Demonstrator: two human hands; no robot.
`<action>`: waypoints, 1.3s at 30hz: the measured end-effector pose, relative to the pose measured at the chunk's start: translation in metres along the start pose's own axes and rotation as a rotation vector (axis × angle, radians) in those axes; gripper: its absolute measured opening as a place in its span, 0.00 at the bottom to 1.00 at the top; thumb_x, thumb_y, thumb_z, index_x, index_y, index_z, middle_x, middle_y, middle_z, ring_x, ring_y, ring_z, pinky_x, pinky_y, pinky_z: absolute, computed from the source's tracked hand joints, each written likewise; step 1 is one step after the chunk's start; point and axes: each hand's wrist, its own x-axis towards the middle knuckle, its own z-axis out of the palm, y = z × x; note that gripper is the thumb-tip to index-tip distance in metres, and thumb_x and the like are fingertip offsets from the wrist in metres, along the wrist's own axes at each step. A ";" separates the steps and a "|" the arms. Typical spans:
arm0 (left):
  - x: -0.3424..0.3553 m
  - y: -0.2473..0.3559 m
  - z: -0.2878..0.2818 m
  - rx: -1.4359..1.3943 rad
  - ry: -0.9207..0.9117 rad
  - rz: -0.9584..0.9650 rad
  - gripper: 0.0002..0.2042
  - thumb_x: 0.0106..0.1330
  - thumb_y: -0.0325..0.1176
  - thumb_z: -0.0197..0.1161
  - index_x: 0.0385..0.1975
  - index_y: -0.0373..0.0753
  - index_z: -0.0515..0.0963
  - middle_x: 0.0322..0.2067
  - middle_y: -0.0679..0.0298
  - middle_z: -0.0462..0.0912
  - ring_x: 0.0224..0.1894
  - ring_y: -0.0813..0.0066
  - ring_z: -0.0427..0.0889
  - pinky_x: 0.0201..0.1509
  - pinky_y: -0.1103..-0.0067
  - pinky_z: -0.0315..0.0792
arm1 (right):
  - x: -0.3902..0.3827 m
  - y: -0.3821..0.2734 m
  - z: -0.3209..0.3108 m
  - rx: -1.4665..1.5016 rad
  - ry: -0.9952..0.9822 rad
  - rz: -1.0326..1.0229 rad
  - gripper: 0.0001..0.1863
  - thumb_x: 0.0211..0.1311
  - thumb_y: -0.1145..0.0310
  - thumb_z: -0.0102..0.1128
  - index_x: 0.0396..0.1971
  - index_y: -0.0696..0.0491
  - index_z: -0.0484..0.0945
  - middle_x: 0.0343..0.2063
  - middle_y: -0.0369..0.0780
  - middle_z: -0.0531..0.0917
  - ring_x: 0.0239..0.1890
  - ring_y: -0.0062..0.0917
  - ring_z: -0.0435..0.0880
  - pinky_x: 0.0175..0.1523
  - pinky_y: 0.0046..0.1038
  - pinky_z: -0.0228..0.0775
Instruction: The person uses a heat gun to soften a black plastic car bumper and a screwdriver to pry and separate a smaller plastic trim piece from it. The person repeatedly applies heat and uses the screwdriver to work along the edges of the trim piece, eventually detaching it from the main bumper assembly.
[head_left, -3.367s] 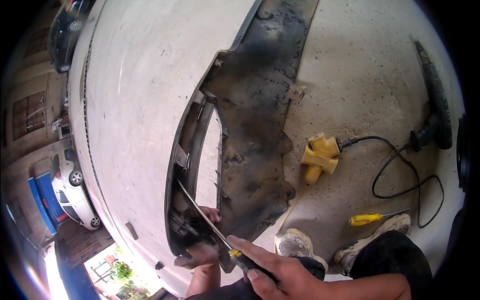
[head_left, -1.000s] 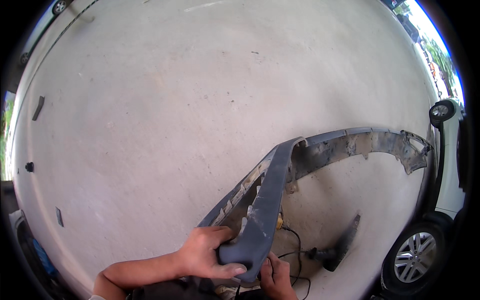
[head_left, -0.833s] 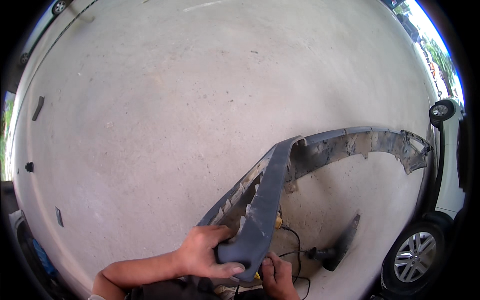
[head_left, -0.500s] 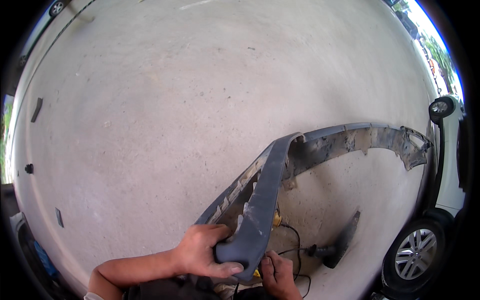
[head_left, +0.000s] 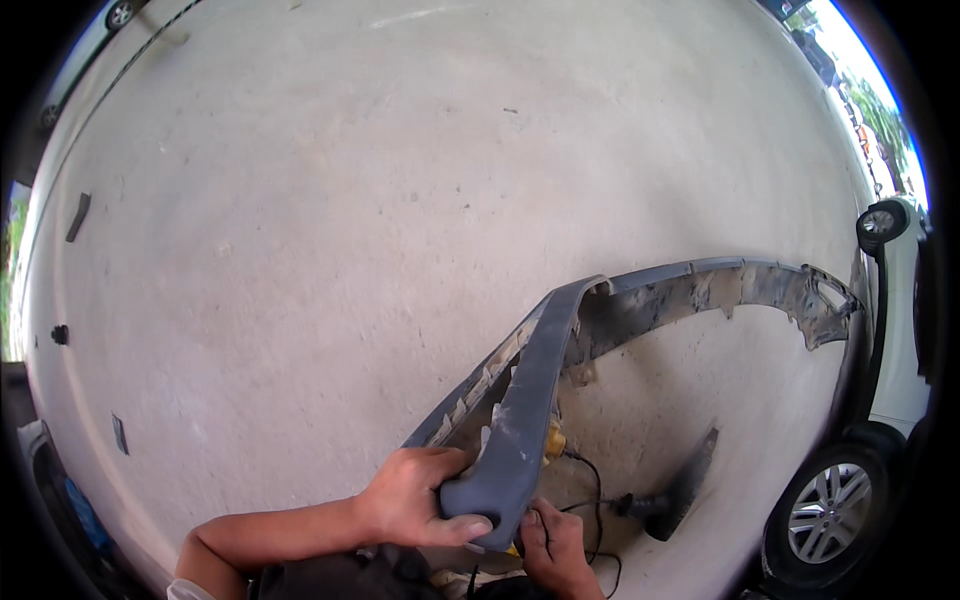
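Before me spreads the pale concrete floor [head_left: 300, 250], with a white car [head_left: 903, 350] at its right side. The long grey car trim [head_left: 515, 440] curves from my hands, at the lower middle, toward this car. A black power tool [head_left: 680, 495] lies on the floor, to the right of my hands. My left hand [head_left: 410, 500] is clamped on the near end of the trim. My right hand [head_left: 558, 555] is just beside this end, its fingers curled; I cannot tell what they hold. A small yellow connector [head_left: 554, 440] shows partly behind the trim.
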 end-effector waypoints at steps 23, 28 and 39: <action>0.003 -0.005 -0.001 0.034 -0.059 0.001 0.31 0.45 0.57 0.72 0.27 0.29 0.76 0.21 0.48 0.75 0.24 0.45 0.78 0.29 0.65 0.73 | 0.000 0.006 -0.017 -0.071 -0.052 -0.027 0.09 0.64 0.72 0.50 0.24 0.58 0.71 0.17 0.48 0.76 0.21 0.47 0.78 0.27 0.37 0.69; 0.001 -0.002 0.001 -0.005 -0.036 0.000 0.30 0.46 0.57 0.71 0.26 0.29 0.75 0.20 0.48 0.75 0.24 0.44 0.78 0.28 0.64 0.73 | 0.000 0.015 -0.016 -0.080 -0.069 -0.115 0.09 0.64 0.72 0.50 0.25 0.58 0.72 0.16 0.48 0.76 0.20 0.47 0.78 0.27 0.37 0.68; -0.002 -0.007 0.008 0.034 0.030 0.054 0.30 0.47 0.58 0.71 0.27 0.30 0.76 0.21 0.49 0.75 0.24 0.47 0.78 0.28 0.65 0.72 | -0.001 0.029 -0.024 -0.090 -0.087 -0.051 0.07 0.65 0.69 0.54 0.29 0.56 0.75 0.21 0.51 0.78 0.26 0.50 0.79 0.31 0.41 0.70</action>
